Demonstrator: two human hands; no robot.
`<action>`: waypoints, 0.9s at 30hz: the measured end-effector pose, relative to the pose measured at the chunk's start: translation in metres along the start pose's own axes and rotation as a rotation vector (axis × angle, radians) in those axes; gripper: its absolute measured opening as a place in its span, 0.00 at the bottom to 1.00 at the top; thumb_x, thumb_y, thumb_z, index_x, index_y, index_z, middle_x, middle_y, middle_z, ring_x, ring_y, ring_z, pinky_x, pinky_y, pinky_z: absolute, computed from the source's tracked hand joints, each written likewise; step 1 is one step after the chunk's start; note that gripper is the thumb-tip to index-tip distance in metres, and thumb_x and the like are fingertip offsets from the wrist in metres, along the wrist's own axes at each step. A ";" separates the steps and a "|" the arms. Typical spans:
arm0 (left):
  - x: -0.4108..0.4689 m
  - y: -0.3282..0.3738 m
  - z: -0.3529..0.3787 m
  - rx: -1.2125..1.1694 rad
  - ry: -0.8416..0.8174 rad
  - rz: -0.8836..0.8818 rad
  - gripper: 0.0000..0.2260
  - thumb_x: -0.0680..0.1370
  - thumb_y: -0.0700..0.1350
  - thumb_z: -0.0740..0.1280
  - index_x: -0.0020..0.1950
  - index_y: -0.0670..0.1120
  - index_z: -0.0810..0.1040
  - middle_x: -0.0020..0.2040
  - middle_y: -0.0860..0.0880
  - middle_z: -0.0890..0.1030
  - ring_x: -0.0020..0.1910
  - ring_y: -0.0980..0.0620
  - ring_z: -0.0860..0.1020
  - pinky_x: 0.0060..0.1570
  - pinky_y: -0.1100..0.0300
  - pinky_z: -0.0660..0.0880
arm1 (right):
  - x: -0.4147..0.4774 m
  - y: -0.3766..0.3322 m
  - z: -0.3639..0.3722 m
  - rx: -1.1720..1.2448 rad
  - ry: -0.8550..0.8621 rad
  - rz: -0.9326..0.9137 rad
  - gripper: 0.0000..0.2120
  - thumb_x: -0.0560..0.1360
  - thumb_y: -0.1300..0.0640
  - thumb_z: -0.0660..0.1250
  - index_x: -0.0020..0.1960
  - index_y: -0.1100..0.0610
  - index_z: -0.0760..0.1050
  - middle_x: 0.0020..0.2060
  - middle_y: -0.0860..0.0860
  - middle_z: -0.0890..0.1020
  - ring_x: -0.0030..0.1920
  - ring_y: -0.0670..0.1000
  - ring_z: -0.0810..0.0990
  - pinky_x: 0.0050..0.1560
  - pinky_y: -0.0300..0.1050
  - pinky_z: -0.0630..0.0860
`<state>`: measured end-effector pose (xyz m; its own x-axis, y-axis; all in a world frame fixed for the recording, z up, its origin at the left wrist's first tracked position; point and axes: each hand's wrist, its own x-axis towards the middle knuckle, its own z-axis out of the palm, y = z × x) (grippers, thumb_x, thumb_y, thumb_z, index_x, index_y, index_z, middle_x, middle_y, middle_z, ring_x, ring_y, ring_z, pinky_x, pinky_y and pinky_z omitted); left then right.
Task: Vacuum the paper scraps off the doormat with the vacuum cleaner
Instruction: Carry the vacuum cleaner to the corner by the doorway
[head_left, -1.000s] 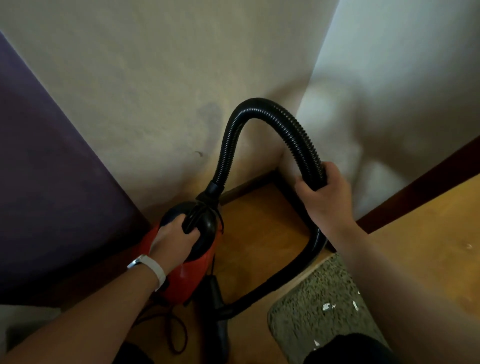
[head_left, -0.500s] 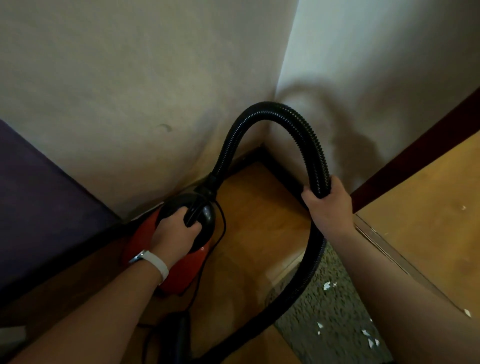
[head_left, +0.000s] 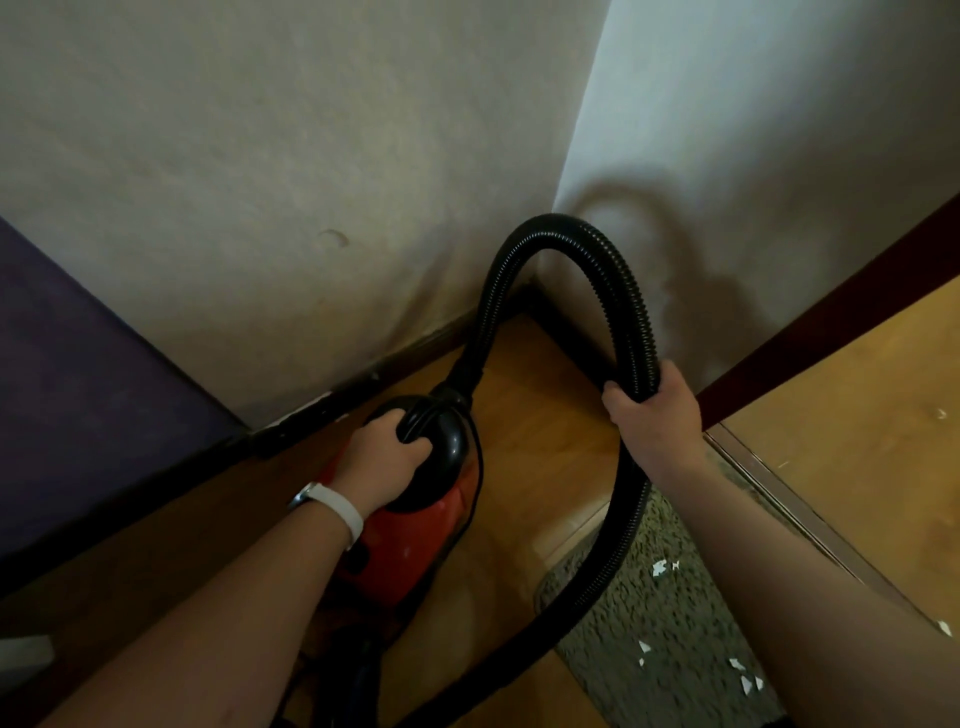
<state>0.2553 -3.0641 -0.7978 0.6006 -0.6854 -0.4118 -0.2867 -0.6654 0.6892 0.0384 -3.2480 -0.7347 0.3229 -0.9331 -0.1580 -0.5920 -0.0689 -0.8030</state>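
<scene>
White paper scraps (head_left: 660, 567) scattered over the speckled grey doormat (head_left: 670, 649) at lower right — apparently none cleared yet. Just beside, red canister vacuum cleaner (head_left: 410, 545), left hand (head_left: 384, 460) wrapped round its black handle (head_left: 423, 422); right hand (head_left: 655, 415) clenched round the black ribbed hose (head_left: 631, 312) — nozzle unseen.

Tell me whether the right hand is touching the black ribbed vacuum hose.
Touching. The head view shows the right hand wrapped round the black ribbed vacuum hose, no gap.

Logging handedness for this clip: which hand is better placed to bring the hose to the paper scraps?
Right, likely: the right hand grips the hose near the doormat; the left hand holds the vacuum cleaner.
</scene>
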 end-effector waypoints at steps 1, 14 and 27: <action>0.002 0.000 -0.001 -0.011 0.002 0.007 0.09 0.77 0.45 0.67 0.42 0.41 0.74 0.40 0.42 0.79 0.39 0.43 0.79 0.39 0.50 0.76 | -0.001 0.001 0.000 -0.004 -0.011 0.000 0.08 0.77 0.53 0.70 0.51 0.50 0.71 0.37 0.53 0.79 0.31 0.50 0.75 0.27 0.40 0.70; 0.008 -0.014 -0.009 -0.048 0.016 0.182 0.07 0.79 0.55 0.66 0.51 0.53 0.78 0.44 0.53 0.81 0.44 0.56 0.80 0.45 0.51 0.80 | -0.006 -0.025 0.012 0.043 0.016 -0.138 0.15 0.77 0.53 0.70 0.60 0.51 0.69 0.40 0.51 0.79 0.36 0.53 0.80 0.24 0.33 0.71; -0.018 -0.036 -0.042 0.328 -0.020 0.132 0.15 0.76 0.63 0.66 0.48 0.52 0.71 0.40 0.51 0.78 0.38 0.53 0.77 0.37 0.51 0.77 | -0.022 -0.053 0.037 -0.303 0.317 -1.028 0.14 0.72 0.61 0.71 0.56 0.65 0.80 0.55 0.61 0.79 0.59 0.60 0.77 0.61 0.55 0.75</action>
<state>0.2861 -3.0151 -0.7896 0.5285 -0.7751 -0.3462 -0.5873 -0.6283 0.5102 0.0901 -3.2110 -0.7100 0.5848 -0.4281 0.6890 -0.3213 -0.9022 -0.2878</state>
